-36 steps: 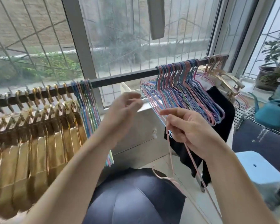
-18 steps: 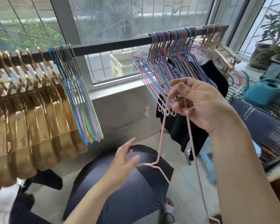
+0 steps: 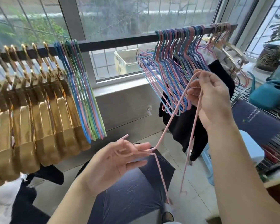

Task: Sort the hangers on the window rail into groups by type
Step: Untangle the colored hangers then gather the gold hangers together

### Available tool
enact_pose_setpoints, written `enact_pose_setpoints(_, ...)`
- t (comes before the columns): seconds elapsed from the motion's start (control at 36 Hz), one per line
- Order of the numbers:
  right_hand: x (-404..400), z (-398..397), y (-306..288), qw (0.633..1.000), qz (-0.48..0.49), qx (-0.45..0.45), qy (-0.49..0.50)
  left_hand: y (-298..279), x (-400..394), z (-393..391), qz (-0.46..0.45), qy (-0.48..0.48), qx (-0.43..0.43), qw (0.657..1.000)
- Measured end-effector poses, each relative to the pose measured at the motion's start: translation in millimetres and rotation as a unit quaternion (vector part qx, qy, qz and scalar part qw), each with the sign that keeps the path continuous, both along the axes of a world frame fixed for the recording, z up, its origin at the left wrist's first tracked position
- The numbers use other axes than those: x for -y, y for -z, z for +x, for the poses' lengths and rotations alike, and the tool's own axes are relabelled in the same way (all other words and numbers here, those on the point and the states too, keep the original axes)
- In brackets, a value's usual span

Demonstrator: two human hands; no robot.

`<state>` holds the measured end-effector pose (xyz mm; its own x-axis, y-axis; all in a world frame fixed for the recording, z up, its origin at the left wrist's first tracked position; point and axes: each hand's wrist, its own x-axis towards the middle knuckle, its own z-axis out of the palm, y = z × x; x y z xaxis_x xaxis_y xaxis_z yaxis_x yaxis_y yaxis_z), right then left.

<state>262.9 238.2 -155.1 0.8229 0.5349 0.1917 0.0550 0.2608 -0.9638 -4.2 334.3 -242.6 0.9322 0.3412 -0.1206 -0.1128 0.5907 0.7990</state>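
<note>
A dark rail (image 3: 120, 43) runs across the window. On its left hang several gold hangers (image 3: 31, 110), then a small bunch of thin coloured wire hangers (image 3: 84, 97). A larger bunch of coloured wire hangers (image 3: 173, 70) hangs on the right, with a few gold ones (image 3: 225, 47) at the far right. My right hand (image 3: 212, 97) pinches a pink wire hanger (image 3: 173, 117) at one corner, off the rail. My left hand (image 3: 118, 160) holds the same hanger at its hook end, palm up.
A dark open umbrella (image 3: 128, 191) lies on the floor below my hands. Black clothing (image 3: 184, 126) hangs under the right bunch. A teal watering can (image 3: 271, 94), potted plants (image 3: 275, 54) and a wire shelf (image 3: 265, 143) stand at the right. A pale blue stool (image 3: 252, 147) is close by.
My left hand has closed on the pink hanger's hook end, which it was only reaching for. The right hand holds the hanger a little lower than before.
</note>
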Motion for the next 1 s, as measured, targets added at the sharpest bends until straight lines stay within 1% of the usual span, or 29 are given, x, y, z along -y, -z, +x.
enact_pose_setpoints(0.03,-0.5,-0.7,-0.3,1.0,0.004,-0.008,-0.001,-5.5,0.2,-1.1,0.014,0.029,0.017,0.999)
enact_pose_setpoints(0.08,-2.9,-2.7,0.7,1.0,0.0,-0.012,-0.006,-18.2,3.7,0.7,0.056,0.067,0.023,0.996)
enact_pose_setpoints(0.14,-6.9,-7.8,2.2,0.999,-0.015,-0.007,-0.029,-28.6,7.2,4.9,0.091,0.069,0.021,0.993)
enact_pose_setpoints(0.19,-11.6,-14.4,3.0,0.994,-0.08,0.028,-0.064,-38.9,9.0,7.8,0.115,0.045,0.022,0.992)
enact_pose_setpoints(0.28,-16.9,-21.1,12.0,0.967,-0.212,0.093,-0.104,-54.0,8.4,8.5,0.109,0.003,0.03,0.994)
enact_pose_setpoints(0.33,-17.4,-27.9,18.4,0.954,-0.248,0.1,-0.135,-62.7,7.6,9.7,0.101,-0.036,0.013,0.994)
enact_pose_setpoints(0.39,-18.0,-35.7,24.7,0.941,-0.272,0.101,-0.172,-69.0,6.5,13.6,0.115,-0.076,-0.014,0.99)
enact_pose_setpoints(0.47,-19.3,-53.4,31.9,0.904,-0.33,0.148,-0.229,-74.6,-0.1,23.0,0.128,-0.134,-0.066,0.98)
enact_pose_setpoints(0.5,-19.7,-59.7,33.8,0.893,-0.34,0.163,-0.245,-77.9,-1.0,26.5,0.129,-0.147,-0.082,0.977)
enact_pose_setpoints(0.56,-22.4,-72.6,39.4,0.885,-0.335,0.165,-0.279,-84.3,0.0,30.9,0.122,-0.176,-0.1,0.972)
enact_pose_setpoints(0.64,-29.8,-87.4,42.5,0.887,-0.29,0.135,-0.332,-90.8,-0.4,42.1,0.104,-0.2,-0.105,0.969)
enact_pose_setpoints(0.69,-39.3,-91.8,40.8,0.904,-0.263,0.126,-0.312,-96.1,-8.2,53.7,0.108,-0.219,-0.122,0.962)
enact_pose_setpoints(0.75,-53.5,-88.7,37.9,0.915,-0.272,0.181,-0.235,-104.4,-19.8,64.9,0.132,-0.235,-0.128,0.954)
enact_pose_setpoints(0.83,-82.1,-72.5,27.6,0.902,-0.315,0.271,-0.121,-126.1,-42.0,74.5,0.188,-0.241,-0.144,0.941)
enact_pose_setpoints(0.89,-102.2,-58.4,13.6,0.892,-0.334,0.293,-0.084,-143.2,-64.2,70.0,0.265,-0.257,-0.154,0.916)
enact_pose_setpoints(0.92,-112.2,-50.3,3.2,0.888,-0.342,0.295,-0.079,-153.8,-77.3,65.3,0.329,-0.272,-0.163,0.889)
enact_pose_setpoints(0.94,-120.1,-39.7,-0.4,0.877,-0.361,0.308,-0.077,-159.1,-89.3,59.7,0.401,-0.283,-0.187,0.851)
enact_pose_setpoints(1.0,-133.8,-17.6,-20.2,0.848,-0.4,0.341,-0.07,-173.9,-113.5,46.8,0.537,-0.317,-0.222,0.749)
